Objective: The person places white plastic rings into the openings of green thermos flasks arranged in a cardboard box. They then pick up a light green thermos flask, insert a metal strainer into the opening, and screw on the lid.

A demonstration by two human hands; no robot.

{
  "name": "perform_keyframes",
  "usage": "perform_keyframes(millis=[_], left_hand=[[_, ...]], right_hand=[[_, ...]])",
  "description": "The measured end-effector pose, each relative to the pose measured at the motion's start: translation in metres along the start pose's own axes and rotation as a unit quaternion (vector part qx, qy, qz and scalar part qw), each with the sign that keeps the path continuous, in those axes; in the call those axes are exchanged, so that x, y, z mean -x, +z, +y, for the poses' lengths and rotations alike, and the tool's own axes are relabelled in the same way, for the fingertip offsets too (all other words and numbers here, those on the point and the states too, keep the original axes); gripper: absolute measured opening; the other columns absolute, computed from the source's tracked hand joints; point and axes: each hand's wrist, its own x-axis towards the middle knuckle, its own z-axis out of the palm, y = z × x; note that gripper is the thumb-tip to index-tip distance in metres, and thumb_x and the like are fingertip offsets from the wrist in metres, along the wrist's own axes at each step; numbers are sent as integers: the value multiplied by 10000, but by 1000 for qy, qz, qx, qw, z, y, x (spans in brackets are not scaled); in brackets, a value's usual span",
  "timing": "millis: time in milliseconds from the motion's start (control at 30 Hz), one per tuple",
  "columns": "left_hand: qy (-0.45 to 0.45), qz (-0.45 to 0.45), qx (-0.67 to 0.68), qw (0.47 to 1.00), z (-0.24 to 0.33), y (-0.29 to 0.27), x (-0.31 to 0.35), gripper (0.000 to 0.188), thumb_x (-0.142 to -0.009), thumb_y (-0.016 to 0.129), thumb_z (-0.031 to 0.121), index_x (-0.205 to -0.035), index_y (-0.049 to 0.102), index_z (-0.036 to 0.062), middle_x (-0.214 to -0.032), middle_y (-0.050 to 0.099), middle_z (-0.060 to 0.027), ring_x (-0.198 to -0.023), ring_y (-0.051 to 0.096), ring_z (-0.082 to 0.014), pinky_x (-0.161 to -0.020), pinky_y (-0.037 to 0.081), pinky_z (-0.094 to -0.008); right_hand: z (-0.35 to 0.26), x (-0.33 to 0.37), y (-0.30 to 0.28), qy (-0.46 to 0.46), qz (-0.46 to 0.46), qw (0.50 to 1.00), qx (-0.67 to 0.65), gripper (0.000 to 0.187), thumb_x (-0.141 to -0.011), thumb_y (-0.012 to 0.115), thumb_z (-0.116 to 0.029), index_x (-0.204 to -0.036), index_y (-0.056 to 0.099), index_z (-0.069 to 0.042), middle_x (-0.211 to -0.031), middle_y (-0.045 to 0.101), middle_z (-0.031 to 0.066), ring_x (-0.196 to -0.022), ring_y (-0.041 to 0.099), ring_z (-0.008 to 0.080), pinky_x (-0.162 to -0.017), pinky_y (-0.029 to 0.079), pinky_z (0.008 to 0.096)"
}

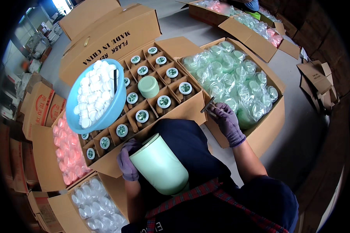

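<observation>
Left hand point(127, 160) grips flask point(162, 165) — base hidden.

1. the smooth cylindrical flask body point(159, 165) is pale mint green; an upturned one point(148, 86) in the divided box matches it.
2. both knitted work gloves, left hand point(127, 161) and right hand point(226, 121), are dusky purple.
3. the round plastic basin point(116, 105) is sky blue, filled with white caps point(95, 95).
4. the corrugated cardboard cartons point(260, 130) are tan brown, one with black lettering.
5. the flask tops point(163, 101) in the dividers are white-rimmed with dark green centres.
6. bagged lids: translucent green point(237, 83), pink point(68, 153), clear white point(95, 207).
7. the apron point(186, 145) is navy, with red tartan straps point(206, 190).
</observation>
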Motion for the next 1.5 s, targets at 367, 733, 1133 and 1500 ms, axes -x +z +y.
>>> perform_keyframes(millis=[367,733,1133,1500], left_hand=[[35,-7,-19,999,2,8,0,354,-962,416,216,-924,606,-81,-903,687,-203,-886,660,-350,-953,493,-473],[88,-18,-54,995,6,8,-9,245,-887,545,150,-891,595,-89,-882,681,-231,-840,668,-367,-891,528,-484],[99,-37,-29,994,8,13,-13,393,-963,385,201,-852,604,-105,-861,673,-242,-832,652,-356,-941,495,-493],[86,-44,44,994,0,9,-17,241,-920,524,152,-859,561,-79,-856,664,-228,-799,649,-334,-904,514,-497]], right_hand=[[45,-109,20,-194,19,957,215,185,-860,675,-20,-1044,661,-8,-908,644,3,-775,557,60,-732,474,222],[20,-105,35,-187,64,980,-2,168,-965,573,-43,-1127,568,-2,-985,648,66,-897,625,131,-826,533,273],[77,-112,15,-329,136,868,345,166,-946,598,-63,-1092,569,10,-1024,569,98,-921,562,184,-805,475,292],[-5,-77,22,-420,156,692,566,460,-733,527,94,-1177,600,-2,-1237,571,193,-1190,527,373,-1040,416,432]])
